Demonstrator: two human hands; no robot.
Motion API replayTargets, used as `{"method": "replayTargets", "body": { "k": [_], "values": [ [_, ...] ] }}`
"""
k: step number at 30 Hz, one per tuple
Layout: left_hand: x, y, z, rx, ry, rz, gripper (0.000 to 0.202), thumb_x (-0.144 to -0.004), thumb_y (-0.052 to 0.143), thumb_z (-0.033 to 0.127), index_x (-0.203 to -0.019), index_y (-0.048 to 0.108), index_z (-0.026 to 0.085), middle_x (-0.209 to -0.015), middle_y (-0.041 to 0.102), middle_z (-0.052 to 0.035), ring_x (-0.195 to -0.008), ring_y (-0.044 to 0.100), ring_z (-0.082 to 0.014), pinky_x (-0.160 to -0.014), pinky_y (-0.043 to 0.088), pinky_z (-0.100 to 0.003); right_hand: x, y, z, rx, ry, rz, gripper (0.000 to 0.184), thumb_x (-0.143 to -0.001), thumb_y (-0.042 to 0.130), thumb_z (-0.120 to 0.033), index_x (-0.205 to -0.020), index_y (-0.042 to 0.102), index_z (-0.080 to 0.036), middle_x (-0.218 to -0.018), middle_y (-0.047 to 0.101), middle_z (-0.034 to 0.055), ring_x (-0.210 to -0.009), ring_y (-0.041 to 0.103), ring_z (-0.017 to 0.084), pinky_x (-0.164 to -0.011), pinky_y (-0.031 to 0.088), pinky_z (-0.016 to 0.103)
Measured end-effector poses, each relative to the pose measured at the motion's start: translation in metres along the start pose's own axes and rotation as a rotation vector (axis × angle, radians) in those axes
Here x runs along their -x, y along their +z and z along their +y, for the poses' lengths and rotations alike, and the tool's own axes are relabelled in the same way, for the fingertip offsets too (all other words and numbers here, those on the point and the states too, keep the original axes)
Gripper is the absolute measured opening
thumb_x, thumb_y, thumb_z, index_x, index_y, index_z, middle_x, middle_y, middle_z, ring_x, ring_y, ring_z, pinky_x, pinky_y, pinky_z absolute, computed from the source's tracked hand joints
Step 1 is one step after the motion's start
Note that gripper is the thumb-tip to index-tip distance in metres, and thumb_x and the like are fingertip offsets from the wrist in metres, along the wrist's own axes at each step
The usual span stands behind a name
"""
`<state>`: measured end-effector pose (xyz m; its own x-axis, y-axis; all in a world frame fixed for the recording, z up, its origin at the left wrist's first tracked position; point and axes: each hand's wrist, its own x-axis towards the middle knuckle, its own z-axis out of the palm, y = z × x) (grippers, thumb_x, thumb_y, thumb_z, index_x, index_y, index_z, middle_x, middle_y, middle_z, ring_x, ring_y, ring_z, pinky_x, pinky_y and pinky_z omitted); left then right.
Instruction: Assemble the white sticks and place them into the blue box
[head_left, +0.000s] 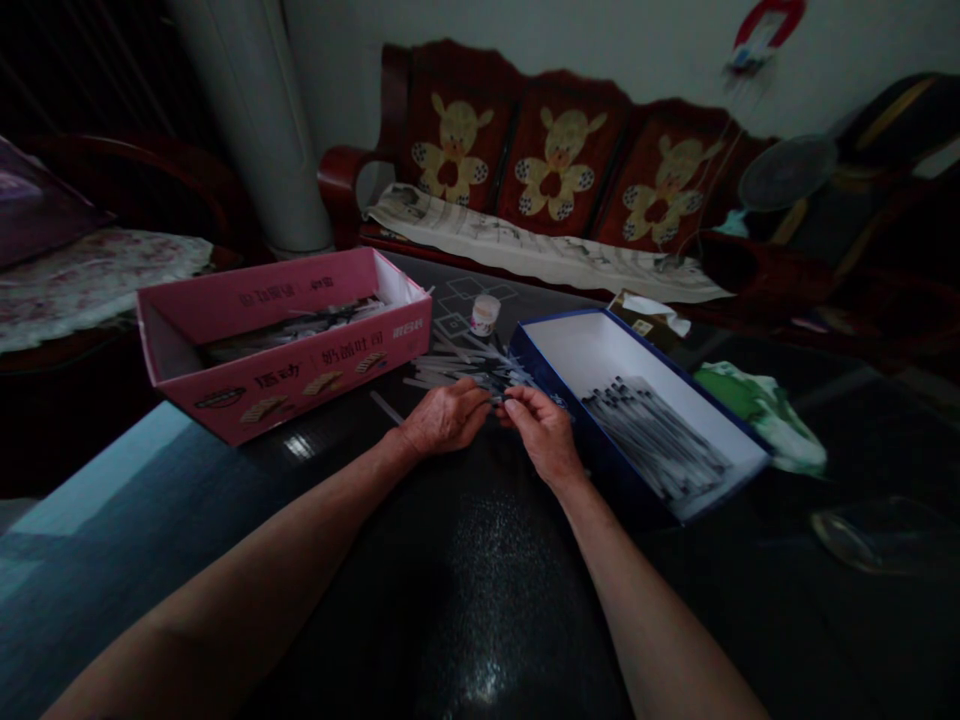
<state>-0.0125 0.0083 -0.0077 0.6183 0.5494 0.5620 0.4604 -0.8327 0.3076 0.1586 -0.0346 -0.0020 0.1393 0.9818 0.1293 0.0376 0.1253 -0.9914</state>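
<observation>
My left hand (450, 415) is closed over the dark table, its fingertips meeting those of my right hand (541, 430), which is pinched shut. Between the fingertips shows a small dark-tipped piece (497, 399), seemingly part of a thin tube; the fingers hide most of it. Just beyond my hands lies a loose pile of thin whitish translucent tubes (442, 370). To the right, a blue box (577, 335) with a white inside holds many dark-tipped translucent sticks (652, 435) resembling pens, laid roughly side by side.
A pink box (315, 375) at the left holds more thin sticks. Behind the pile stands a small round tub (485, 314). A green and white packet (765, 415) and a tissue box (645, 313) lie right of the blue box. A wooden sofa (555, 165) stands behind the table (480, 560).
</observation>
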Motion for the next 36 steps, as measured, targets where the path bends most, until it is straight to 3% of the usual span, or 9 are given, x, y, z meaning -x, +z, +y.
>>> {"method": "replayTargets", "body": {
  "k": [7,10,12,15,17,22,25,32,36],
  "values": [
    [0.000,-0.003,0.000,-0.122,-0.035,-0.037,0.028,-0.096,0.038,0.025,-0.095,0.063,0.012,-0.082,0.061,-0.0071,-0.074,0.062,-0.0159,-0.065,0.053,-0.026,-0.003,-0.006,-0.002,0.047,-0.020,0.049,0.025,-0.074,0.065,-0.038,-0.091,0.065,-0.019,-0.080,0.069,0.0018,-0.071,0.066,0.016,-0.066,0.053,0.030],
    [0.000,-0.004,-0.001,-0.185,-0.143,0.046,0.029,-0.097,0.038,0.027,-0.097,0.063,0.012,-0.084,0.062,-0.0082,-0.076,0.063,-0.0171,-0.065,0.052,-0.026,-0.005,-0.018,-0.006,0.308,-0.148,0.131,0.019,-0.076,0.061,-0.033,-0.087,0.065,-0.019,-0.076,0.068,0.0023,-0.067,0.063,0.016,-0.065,0.051,0.030],
    [0.000,-0.003,-0.002,-0.207,-0.181,0.090,0.028,-0.097,0.039,0.027,-0.101,0.063,0.012,-0.085,0.063,-0.0086,-0.077,0.063,-0.0175,-0.065,0.052,-0.026,-0.004,-0.023,-0.008,0.571,-0.261,0.067,0.012,-0.074,0.059,-0.025,-0.082,0.067,-0.019,-0.074,0.066,0.0025,-0.065,0.061,0.016,-0.066,0.049,0.030],
    [0.000,-0.002,-0.003,-0.201,-0.170,0.101,0.028,-0.096,0.040,0.027,-0.103,0.062,0.012,-0.084,0.063,-0.0082,-0.077,0.063,-0.0172,-0.065,0.052,-0.026,-0.001,-0.024,-0.008,0.863,-0.341,-0.140,0.014,-0.072,0.057,-0.016,-0.078,0.069,-0.019,-0.074,0.064,0.0030,-0.065,0.059,0.015,-0.066,0.048,0.029],
    [0.000,-0.002,-0.003,-0.191,-0.156,0.100,0.028,-0.096,0.040,0.026,-0.104,0.062,0.011,-0.084,0.063,-0.0082,-0.076,0.063,-0.0171,-0.066,0.053,-0.026,0.000,-0.023,-0.005,0.959,-0.347,-0.204,0.016,-0.075,0.057,-0.015,-0.082,0.070,-0.019,-0.076,0.063,0.0035,-0.067,0.059,0.016,-0.066,0.048,0.029],
    [0.000,-0.001,-0.002,-0.193,-0.157,0.089,0.028,-0.096,0.041,0.026,-0.101,0.063,0.010,-0.084,0.062,-0.0085,-0.075,0.063,-0.0168,-0.066,0.054,-0.027,-0.001,-0.023,0.000,1.076,-0.380,-0.072,0.027,-0.087,0.048,-0.017,-0.103,0.070,-0.019,-0.093,0.065,0.0083,-0.086,0.061,0.020,-0.079,0.048,0.031],
    [0.000,0.000,-0.002,-0.185,-0.154,0.087,0.028,-0.096,0.041,0.027,-0.100,0.063,0.011,-0.083,0.061,-0.0083,-0.073,0.063,-0.0162,-0.066,0.054,-0.027,0.002,-0.021,-0.002,1.227,-0.350,-0.075,0.029,-0.090,0.046,-0.020,-0.110,0.067,-0.020,-0.097,0.062,0.0101,-0.089,0.058,0.022,-0.077,0.048,0.033],
    [0.001,0.000,-0.002,-0.174,-0.153,0.076,0.027,-0.096,0.041,0.026,-0.100,0.063,0.011,-0.086,0.062,-0.0092,-0.076,0.064,-0.0169,-0.067,0.055,-0.028,0.007,-0.015,-0.007,1.271,-0.325,-0.022,0.022,-0.082,0.051,-0.016,-0.094,0.069,-0.017,-0.096,0.059,0.0100,-0.092,0.056,0.022,-0.083,0.046,0.032],
    [0.000,-0.001,-0.001,-0.162,-0.148,0.070,0.027,-0.096,0.041,0.025,-0.099,0.063,0.011,-0.086,0.063,-0.0099,-0.077,0.064,-0.0178,-0.068,0.055,-0.029,0.008,-0.014,-0.010,1.327,-0.298,-0.028,0.026,-0.084,0.050,-0.019,-0.102,0.069,-0.017,-0.097,0.059,0.0109,-0.093,0.056,0.023,-0.084,0.045,0.033]
  ]
}}
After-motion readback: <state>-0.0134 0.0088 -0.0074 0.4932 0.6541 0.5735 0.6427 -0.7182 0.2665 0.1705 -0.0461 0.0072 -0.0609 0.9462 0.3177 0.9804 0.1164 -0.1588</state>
